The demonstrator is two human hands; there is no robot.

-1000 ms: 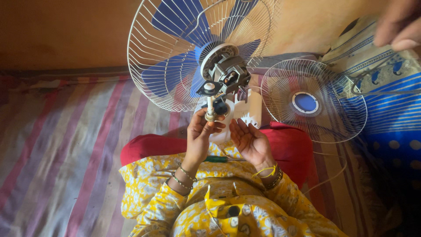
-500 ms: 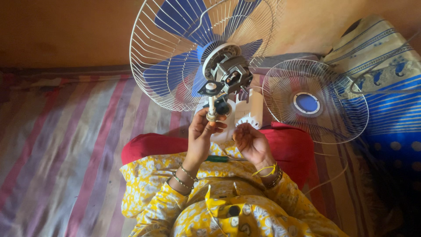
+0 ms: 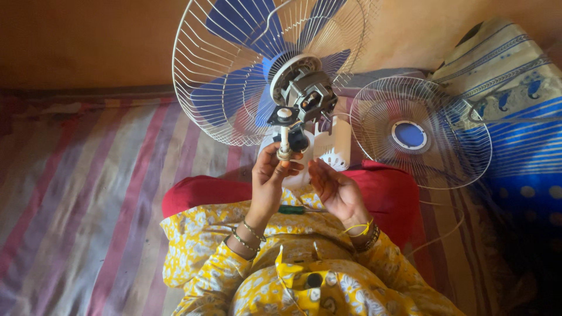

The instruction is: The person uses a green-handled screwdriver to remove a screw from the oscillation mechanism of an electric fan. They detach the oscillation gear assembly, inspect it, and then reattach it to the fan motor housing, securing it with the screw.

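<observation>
Striped bedding lies under you; your left hand [image 3: 270, 172] pinches the fan motor [image 3: 304, 96]'s slim white shaft [image 3: 284, 137], likely fragile, right hand [image 3: 333, 190] open beside.

We see the other person's hand, which sat in the upper right corner a second ago, gone from view now. Our left hand [image 3: 275, 172] has crept up from the lower part of the motor and now has its fingertips pinched on the white knob post [image 3: 284, 137] under the exposed fan motor [image 3: 304, 93]. Our right hand [image 3: 331, 187] has opened out a touch, palm turned up, just beside the white housing [image 3: 333, 149], apart from the post. The fan cage [image 3: 234, 76] has drifted slightly right and higher in our view as our head shifts, and the loose front grille [image 3: 418, 131] sits a shade lower.
</observation>
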